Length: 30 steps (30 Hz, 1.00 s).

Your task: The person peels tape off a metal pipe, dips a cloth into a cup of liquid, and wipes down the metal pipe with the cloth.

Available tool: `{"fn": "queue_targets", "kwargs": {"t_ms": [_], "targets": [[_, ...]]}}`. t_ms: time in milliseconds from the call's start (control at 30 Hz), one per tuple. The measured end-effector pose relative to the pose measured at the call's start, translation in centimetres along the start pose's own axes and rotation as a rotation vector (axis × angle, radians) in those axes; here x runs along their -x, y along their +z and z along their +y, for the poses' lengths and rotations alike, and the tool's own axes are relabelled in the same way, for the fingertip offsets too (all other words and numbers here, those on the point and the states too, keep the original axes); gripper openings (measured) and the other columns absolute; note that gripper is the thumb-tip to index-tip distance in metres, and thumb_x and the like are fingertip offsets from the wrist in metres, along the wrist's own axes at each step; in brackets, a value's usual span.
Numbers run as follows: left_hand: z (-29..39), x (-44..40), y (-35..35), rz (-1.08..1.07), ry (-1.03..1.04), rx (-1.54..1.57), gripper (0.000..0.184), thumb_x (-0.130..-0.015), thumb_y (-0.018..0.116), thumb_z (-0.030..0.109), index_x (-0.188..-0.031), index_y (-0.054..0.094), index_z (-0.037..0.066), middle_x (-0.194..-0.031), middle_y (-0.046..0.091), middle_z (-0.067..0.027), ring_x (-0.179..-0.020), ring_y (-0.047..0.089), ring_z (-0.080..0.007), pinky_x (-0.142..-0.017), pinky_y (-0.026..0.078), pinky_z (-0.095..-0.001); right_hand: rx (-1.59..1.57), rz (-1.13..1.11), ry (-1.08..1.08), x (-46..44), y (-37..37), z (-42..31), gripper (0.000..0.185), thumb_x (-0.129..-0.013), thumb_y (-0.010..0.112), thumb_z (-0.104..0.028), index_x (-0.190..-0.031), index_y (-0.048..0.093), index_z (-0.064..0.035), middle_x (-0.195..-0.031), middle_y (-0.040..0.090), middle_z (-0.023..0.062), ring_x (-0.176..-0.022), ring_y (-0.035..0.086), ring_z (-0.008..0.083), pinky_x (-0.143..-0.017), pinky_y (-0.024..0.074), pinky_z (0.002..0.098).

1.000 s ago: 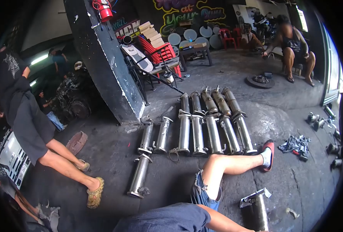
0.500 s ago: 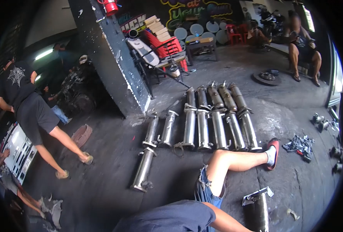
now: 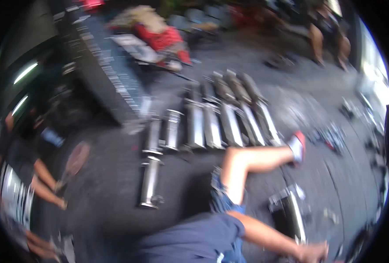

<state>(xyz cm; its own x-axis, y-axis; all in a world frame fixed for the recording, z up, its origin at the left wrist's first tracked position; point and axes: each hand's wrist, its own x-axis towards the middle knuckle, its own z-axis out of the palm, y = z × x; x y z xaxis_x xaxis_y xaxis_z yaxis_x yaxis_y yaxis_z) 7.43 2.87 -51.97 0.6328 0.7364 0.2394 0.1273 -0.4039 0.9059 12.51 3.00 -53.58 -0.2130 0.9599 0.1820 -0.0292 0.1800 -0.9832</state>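
My left hand (image 3: 312, 252) is low at the lower right, at the end of my outstretched forearm. Motion smears its fingers, so their pose is unclear. Just beside it lies a shiny metal cylinder (image 3: 297, 219), which looks like an exhaust canister, with a light, crumpled-looking piece at its upper end. I cannot tell whether the hand touches it. My right hand is out of view. Beyond my bent leg, several similar metal canisters (image 3: 231, 125) lie in rows on the dark floor. Another canister (image 3: 150, 182) extends towards me at the left of the rows.
A dark pillar (image 3: 102, 65) rises behind the rows, near red chairs (image 3: 170, 39). Another person (image 3: 45, 175) is at the left, and a seated person (image 3: 328, 33) is at the upper right. Metal parts (image 3: 330, 138) lie on the floor at right.
My view has swung, shifting the scene up and left with blur. My left hand has come into sight at the lower right. The person at left appears lower in the picture.
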Motion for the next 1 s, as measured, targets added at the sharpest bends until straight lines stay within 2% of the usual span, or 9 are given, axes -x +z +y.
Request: {"fn": "queue_targets", "kwargs": {"t_ms": [100, 133, 167, 367, 467, 600, 667, 800, 1000], "targets": [[1.2, -1.4, -3.1, 0.062, 0.075, -0.028, 0.027, -0.067, 0.073, 0.02, -0.081, 0.071, -0.003, -0.071, 0.061, -0.0259, -0.064, 0.068, -0.0281, -0.061, 0.054, -0.0396, -0.048, 0.451, 0.286, 13.7, -4.4, -6.7, 0.066, -0.093, 0.065, -0.026, -0.149, 0.04, 0.0, -0.14, 0.053, 0.0125, -0.121, 0.058, 0.0236, -0.095, 0.0515, 0.0343], [1.6, -2.0, -5.0, 0.016, 0.095, 0.123, 0.033, -0.067, 0.074, 0.024, -0.091, 0.078, 0.002, -0.067, 0.069, -0.0165, -0.056, 0.067, -0.0238, -0.057, 0.054, -0.0369, -0.057, 0.567, 0.466, 15.2, -6.8, -4.4, 0.05, -0.095, 0.065, -0.008, -0.141, 0.052, 0.0033, -0.113, 0.067, 0.0174, -0.088, 0.068, 0.023, -0.076, 0.0572, 0.0288], [2.4, -2.3, -6.1, -0.089, -0.095, 0.232, 0.031, -0.079, 0.077, 0.025, -0.096, 0.077, -0.002, -0.082, 0.074, -0.0186, -0.071, 0.069, -0.0144, -0.067, 0.056, -0.0335, 0.002, 0.644, 0.359, 14.6, -5.7, -5.5, 0.05, -0.093, 0.07, -0.012, -0.138, 0.055, 0.0035, -0.109, 0.067, 0.0147, -0.088, 0.067, 0.0198, -0.074, 0.0577, 0.0295], [-0.2, -4.1, -6.6, -0.036, -0.37, 0.464, 0.021, -0.093, 0.075, 0.013, -0.103, 0.073, -0.005, -0.095, 0.073, -0.0061, -0.086, 0.068, -0.0105, -0.082, 0.053, -0.0242, 0.186, 0.516, 0.333, 14.1, -8.3, -2.5, 0.027, -0.087, 0.081, -0.016, -0.102, 0.067, 0.0021, -0.085, 0.064, -0.0012, -0.078, 0.058, 0.0081, -0.066, 0.0479, 0.0242], [-5.1, -2.8, -5.3, -0.079, -0.452, 0.589, 0.018, -0.095, 0.072, 0.01, -0.106, 0.071, -0.005, -0.098, 0.073, -0.0056, -0.089, 0.068, -0.0104, -0.083, 0.054, -0.0238, -0.04, 0.558, 0.375, 14.4, -8.2, -1.0, 0.023, -0.086, 0.081, -0.012, -0.096, 0.065, 0.0018, -0.099, 0.065, 0.0034, -0.089, 0.058, 0.009, -0.076, 0.0479, 0.0251], [-7.6, -0.6, -2.6, -0.148, -0.604, 0.464, 0.028, -0.093, 0.076, 0.016, -0.111, 0.071, -0.004, -0.104, 0.073, -0.0077, -0.093, 0.068, -0.0118, -0.08, 0.055, -0.0246, -0.144, 0.637, -0.094, 14.3, -9.5, 0.3, 0.031, -0.086, 0.076, -0.007, -0.113, 0.065, 0.0035, -0.141, 0.052, 0.0166, -0.13, 0.052, 0.0243, -0.112, 0.0385, 0.0384], [-8.6, 0.1, -1.0, -0.256, -0.462, 0.326, 0.035, -0.092, 0.076, 0.018, -0.118, 0.069, -0.005, -0.111, 0.074, -0.0106, -0.102, 0.069, -0.016, -0.09, 0.053, -0.0308, -0.242, 0.647, -0.116, 14.5, -10.2, -0.2, 0.038, -0.086, 0.075, -0.014, -0.119, 0.065, 0.0042, -0.146, 0.051, 0.0196, -0.132, 0.053, 0.0291, -0.114, 0.038, 0.0408], [-8.6, 0.8, 0.5, -0.289, -0.484, 0.304, 0.028, -0.095, 0.071, 0.014, -0.117, 0.069, -0.003, -0.109, 0.073, -0.0082, -0.103, 0.068, -0.015, -0.094, 0.051, -0.0303, -0.458, 0.73, -0.35, 15.4, -11.3, 2.2, 0.028, -0.089, 0.07, -0.01, -0.116, 0.068, -0.0041, -0.116, 0.067, 0.0189, -0.114, 0.065, 0.0319, -0.114, 0.0378, 0.0526], [-10.9, 2.7, -1.7, -0.295, -0.516, 0.394, 0.021, -0.098, 0.067, 0.013, -0.113, 0.07, -0.001, -0.103, 0.073, -0.0041, -0.097, 0.066, -0.0127, -0.09, 0.052, -0.0282, -0.553, 0.854, -0.173, 15.5, -11.7, 2.0, 0.044, -0.095, 0.068, -0.013, -0.133, 0.045, -0.012, -0.107, 0.058, 0.0122, -0.07, 0.055, 0.0155, -0.066, 0.0513, 0.0356]]}}
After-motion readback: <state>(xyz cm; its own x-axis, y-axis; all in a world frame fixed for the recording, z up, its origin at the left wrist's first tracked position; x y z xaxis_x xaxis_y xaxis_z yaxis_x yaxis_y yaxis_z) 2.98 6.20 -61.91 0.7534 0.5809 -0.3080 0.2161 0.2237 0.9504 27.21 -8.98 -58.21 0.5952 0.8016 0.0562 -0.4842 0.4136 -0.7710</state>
